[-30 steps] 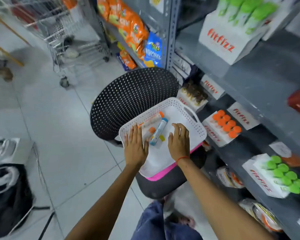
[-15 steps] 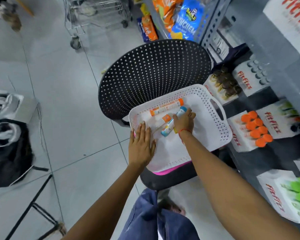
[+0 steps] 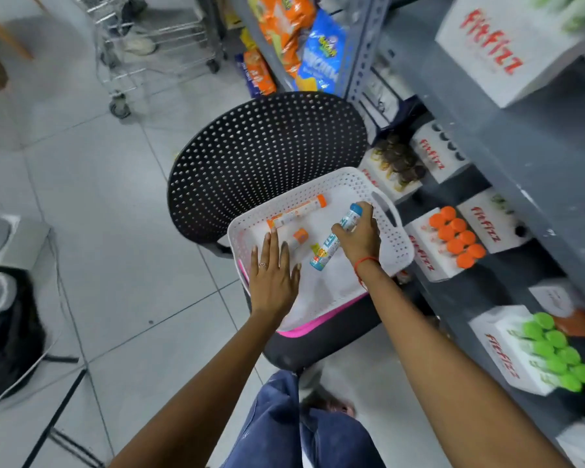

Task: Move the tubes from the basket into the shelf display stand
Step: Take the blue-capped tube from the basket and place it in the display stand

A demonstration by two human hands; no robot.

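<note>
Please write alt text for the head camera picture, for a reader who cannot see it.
A person's right hand grips a blue-capped tube over a white basket on a black chair; the left hand lies flat on the basket's near edge. Two orange-capped tubes remain inside. At right, shelves hold white display stands of orange-capped and green-capped tubes.

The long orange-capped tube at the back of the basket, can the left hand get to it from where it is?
Probably yes. The left hand lies flat in the basket, fingertips almost at the long orange-capped tube, with nothing on top of it.
</note>
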